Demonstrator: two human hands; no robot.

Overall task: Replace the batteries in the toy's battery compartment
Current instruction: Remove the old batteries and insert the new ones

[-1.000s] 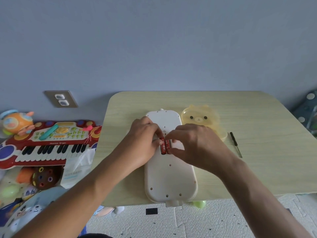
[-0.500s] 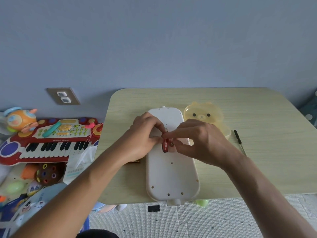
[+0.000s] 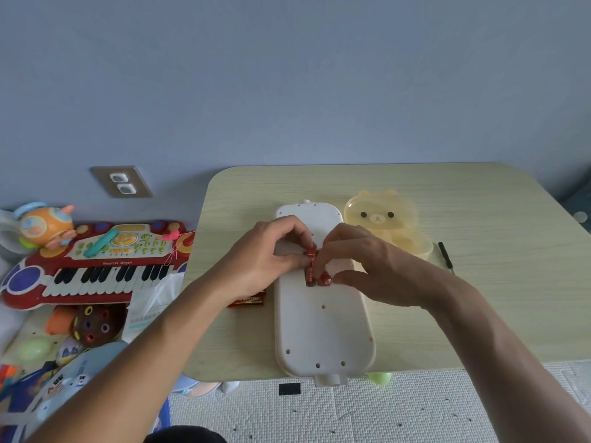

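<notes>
Red batteries (image 3: 311, 266) sitting in the battery compartment (image 3: 315, 276) mid-back of the white toy (image 3: 323, 330), toy lying back-up on the counter (image 3: 479, 298), near end overhanging the front edge. One cell (image 3: 325, 279) tipped up at the compartment's near end, not seated flat. Left hand (image 3: 271, 257) curled at the compartment's left edge, fingertips pinching or pressing on the batteries; exact grip hidden. Right hand (image 3: 361, 266) closed from the right, thumb and fingers around the tipped cell. Step in hand, by the look of it: working cells in or out of the slot; can't tell which, nor whether old or new. Next move likely needs the tipped cell handled end-first against the spring contact, polarity checked, toy held steady. Red battery pack (image 3: 249, 300) on the counter just left of the toy, half under the left wrist. Yellow bear container (image 3: 383, 219) touching or just beside the toy's right side. Black screwdriver (image 3: 445, 257) further right, well clear. No cover visible. Toy keyboard (image 3: 89, 270) and other clutter on the floor to the left.
</notes>
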